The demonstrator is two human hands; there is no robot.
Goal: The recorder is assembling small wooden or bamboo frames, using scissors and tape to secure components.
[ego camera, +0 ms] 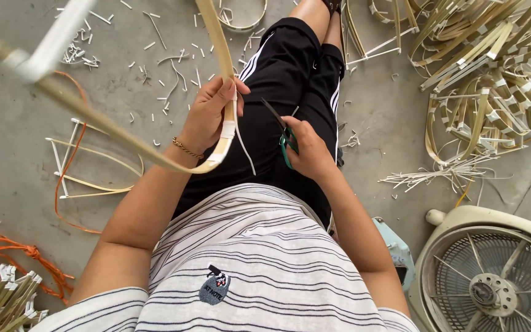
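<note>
Scissors (pixel 286 136) sit closed-fisted in the right hand (pixel 307 150), green handles wrapped by the fingers, dark blades pointing up and left toward the joint. Left hand (pixel 209 114) is clamped around a bent bamboo strip (pixel 155 154), thumb pressing just above a band of white tape (pixel 227 129) that binds the curve, and a thin white tail of that tape dangles loose over the black trousers (pixel 290 67). Judging from this, the wrap on this hoop looks finished and only the loose tail is left to trim; the blades have not reached it yet. Farther out on the concrete floor (pixel 19 123), short white offcuts lie scattered, an orange cord (pixel 62 184) loops beside some flat strips, and a large heap of taped bamboo hoops (pixel 493 74) piles up at the far right, well apart from the hands. A cream fan (pixel 490 276) stands near the right elbow, cut off by the frame. The strip's upper end blurs out of view, and whether the blades are parted is hard to make out.
</note>
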